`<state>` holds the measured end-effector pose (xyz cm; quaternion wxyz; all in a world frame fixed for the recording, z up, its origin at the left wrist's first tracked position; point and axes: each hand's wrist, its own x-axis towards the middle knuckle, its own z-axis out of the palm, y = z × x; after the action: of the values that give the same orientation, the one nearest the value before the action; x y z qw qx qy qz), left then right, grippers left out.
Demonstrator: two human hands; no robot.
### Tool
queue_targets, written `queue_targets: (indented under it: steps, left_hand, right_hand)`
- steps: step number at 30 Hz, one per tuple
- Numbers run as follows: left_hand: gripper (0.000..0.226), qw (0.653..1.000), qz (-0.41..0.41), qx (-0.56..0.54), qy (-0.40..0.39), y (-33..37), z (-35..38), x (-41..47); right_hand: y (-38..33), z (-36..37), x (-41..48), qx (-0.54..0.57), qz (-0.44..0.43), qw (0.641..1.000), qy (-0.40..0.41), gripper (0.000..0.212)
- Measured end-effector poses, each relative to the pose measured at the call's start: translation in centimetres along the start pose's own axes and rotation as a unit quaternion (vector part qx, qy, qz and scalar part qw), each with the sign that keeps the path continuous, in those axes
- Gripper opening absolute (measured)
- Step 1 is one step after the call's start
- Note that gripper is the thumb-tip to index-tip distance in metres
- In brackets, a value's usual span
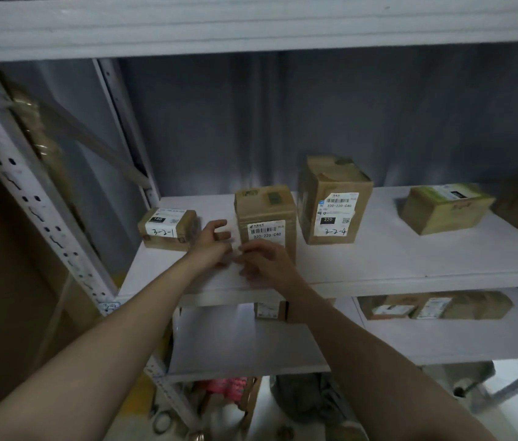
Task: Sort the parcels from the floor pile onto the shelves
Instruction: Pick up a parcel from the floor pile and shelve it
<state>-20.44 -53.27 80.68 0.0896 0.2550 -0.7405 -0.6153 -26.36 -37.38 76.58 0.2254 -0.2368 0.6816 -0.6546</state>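
The left hand (213, 241) is spread empty, the right hand (265, 260) unreadable; a careless nudge could topple the tall parcel (265, 214).

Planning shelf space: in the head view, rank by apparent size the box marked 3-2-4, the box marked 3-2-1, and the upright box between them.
1. box marked 3-2-4
2. upright box, only slightly smaller, base hidden
3. box marked 3-2-1, smallest

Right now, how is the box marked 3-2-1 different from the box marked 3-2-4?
The 3-2-1 box is low and flat; the 3-2-4 box stands tall. The 3-2-1 box's black patch reads 150; the 3-2-4 box's reads 220. Both are brown cardboard with white labels, on the same shelf.
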Motion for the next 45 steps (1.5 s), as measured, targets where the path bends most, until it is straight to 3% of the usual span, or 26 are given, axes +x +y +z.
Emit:
queue_targets:
  steps: [6,15,21,25,29,35,37,45]
  left_hand:
    - [0.051,0.999,-0.025,-0.017,0.023,0.5,-0.8,0.9]
    - [0.048,0.998,-0.036,-0.035,0.033,0.6,-0.4,1.9]
    - [0.034,0.999,-0.04,-0.016,-0.01,0.5,-0.4,1.1]
    - [0.027,0.997,-0.023,0.005,-0.068,1.1,0.7,0.0]
    - [0.024,0.991,-0.008,0.02,-0.132,2.0,4.3,-1.9]
    - [0.021,0.959,0.016,0.049,-0.278,-0.3,12.3,-7.1]
    - [0.017,0.936,-0.024,0.064,-0.345,-2.4,15.6,-9.8]
    - [0.023,0.841,-0.093,0.171,-0.505,-10.6,29.6,-21.9]
  right_hand:
    - [0.1,-2.0,4.3,-0.023,0.023,0.999,-0.039,0.02]
    - [-0.1,-3.4,9.6,-0.032,0.05,0.998,-0.016,0.021]
    - [-0.5,-3.6,7.9,-0.02,0.04,0.999,0.01,0.018]
    - [-1.0,-4.5,4.1,-0.04,0.017,0.997,0.063,0.02]
    - [-1.1,-6.6,-2.6,-0.03,0.016,0.985,0.17,0.031]
    - [2.5,-11.1,-17.2,0.042,0.057,0.925,0.373,0.031]
    - [5.1,-11.9,-23.3,0.065,0.091,0.895,0.431,0.03]
    - [15.1,-15.2,-46.1,0.144,0.247,0.768,0.572,0.026]
